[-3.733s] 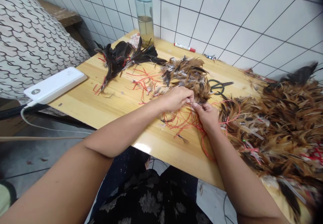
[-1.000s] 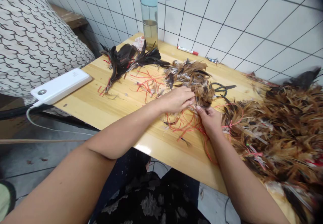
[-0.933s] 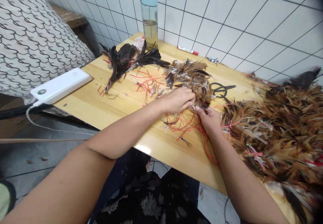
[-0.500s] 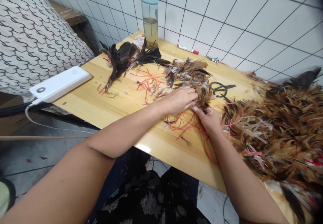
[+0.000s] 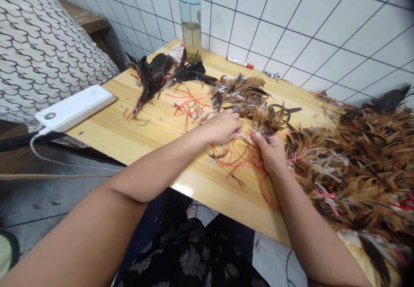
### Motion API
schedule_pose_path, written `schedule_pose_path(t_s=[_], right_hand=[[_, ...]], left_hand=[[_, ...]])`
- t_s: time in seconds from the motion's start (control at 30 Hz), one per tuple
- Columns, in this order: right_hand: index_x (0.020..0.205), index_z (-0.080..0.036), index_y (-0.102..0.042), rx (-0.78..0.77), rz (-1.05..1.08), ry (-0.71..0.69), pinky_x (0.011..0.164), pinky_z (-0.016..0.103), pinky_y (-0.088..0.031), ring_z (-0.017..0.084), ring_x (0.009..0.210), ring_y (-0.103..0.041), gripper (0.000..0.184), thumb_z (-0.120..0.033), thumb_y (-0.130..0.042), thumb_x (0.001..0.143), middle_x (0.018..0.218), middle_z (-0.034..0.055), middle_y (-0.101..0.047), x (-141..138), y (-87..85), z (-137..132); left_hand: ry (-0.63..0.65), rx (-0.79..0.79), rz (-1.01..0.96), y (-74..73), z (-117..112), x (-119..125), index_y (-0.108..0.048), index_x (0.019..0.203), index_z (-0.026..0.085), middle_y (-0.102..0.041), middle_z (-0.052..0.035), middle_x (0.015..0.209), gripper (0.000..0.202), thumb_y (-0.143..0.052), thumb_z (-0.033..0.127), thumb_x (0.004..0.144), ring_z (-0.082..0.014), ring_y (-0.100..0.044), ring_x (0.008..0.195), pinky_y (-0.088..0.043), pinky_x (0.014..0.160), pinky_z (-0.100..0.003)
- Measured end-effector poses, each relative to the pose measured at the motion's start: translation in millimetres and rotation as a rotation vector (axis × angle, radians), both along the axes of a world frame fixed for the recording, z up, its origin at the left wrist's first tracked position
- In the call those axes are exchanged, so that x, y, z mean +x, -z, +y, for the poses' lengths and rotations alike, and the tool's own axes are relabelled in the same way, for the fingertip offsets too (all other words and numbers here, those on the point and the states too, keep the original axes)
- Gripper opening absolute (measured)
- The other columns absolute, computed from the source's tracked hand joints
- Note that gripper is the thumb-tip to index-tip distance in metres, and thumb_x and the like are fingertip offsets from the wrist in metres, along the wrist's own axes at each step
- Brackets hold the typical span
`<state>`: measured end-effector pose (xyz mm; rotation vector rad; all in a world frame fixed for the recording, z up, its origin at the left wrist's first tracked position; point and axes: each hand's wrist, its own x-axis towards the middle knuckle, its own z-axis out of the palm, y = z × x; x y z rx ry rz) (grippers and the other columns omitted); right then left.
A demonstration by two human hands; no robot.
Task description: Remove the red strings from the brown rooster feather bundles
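Note:
My right hand (image 5: 271, 148) pinches a small bunch of brown feathers (image 5: 267, 121) by its pale quill ends, the tips fanning away from me. Close by on its left, my left hand (image 5: 224, 126) is closed, fingertips near the quill ends; what it grips, if anything, is hidden. Tangled red string (image 5: 237, 159) lies on the table beneath and between the hands. Beyond them rests a pile of brown and grey feathers (image 5: 242, 90). Dark-handled scissors (image 5: 293, 111) lie just behind the held bunch, which covers part of their handles.
A large heap of brown feathers (image 5: 365, 162) fills the right of the wooden table (image 5: 145, 136). Black feather bundles (image 5: 155, 75), red string pieces (image 5: 189, 101), a water bottle (image 5: 191, 28) and a red-capped marker (image 5: 239, 62) lie or stand farther back. A white power bank (image 5: 76, 107) sits at the left edge.
My hands have moved apart, the left a little left and the right slightly right. The feather bunch has shifted right with my right hand and now covers part of the scissors.

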<state>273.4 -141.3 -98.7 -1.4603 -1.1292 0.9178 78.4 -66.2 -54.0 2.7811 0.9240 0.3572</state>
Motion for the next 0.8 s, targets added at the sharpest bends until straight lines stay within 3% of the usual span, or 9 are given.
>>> schedule_pose_path(t_s=[0.23,0.57,0.8], right_hand=[[0.085,-0.017,-0.071,-0.001,-0.002,0.005,0.08,0.039,-0.052,0.022,0.081,-0.066,0.038,-0.053,-0.073,0.07,0.088,0.0067,-0.076,-3,-1.8,0],[0.082,-0.017,-0.07,0.034,-0.05,0.021,0.076,0.037,-0.051,0.021,0.075,-0.064,0.035,-0.05,-0.071,0.07,0.082,0.0059,-0.074,-4,0.8,2],[0.072,-0.018,-0.067,0.015,-0.141,0.03,0.065,0.033,-0.047,0.017,0.063,-0.056,0.029,-0.047,-0.07,0.068,0.068,0.003,-0.068,-7,-0.2,2]], left_hand=[[0.025,0.093,-0.028,13.7,4,7,-0.067,0.087,0.015,-0.064,-0.0102,0.092,0.022,-0.047,0.024,0.092,-0.0229,-0.055,0.095,-0.042,0.084,-0.034],[0.006,-0.029,-0.096,-12.2,-2,1,-0.061,0.094,0.016,-0.065,-0.0067,0.089,0.015,-0.046,0.018,0.093,-0.0186,-0.058,0.085,-0.04,0.074,-0.028],[0.099,-0.022,-0.155,-7.8,-3,6,-0.062,0.09,0.016,-0.065,-0.0067,0.088,0.012,-0.049,0.015,0.09,-0.0177,-0.058,0.086,-0.042,0.077,-0.028]])
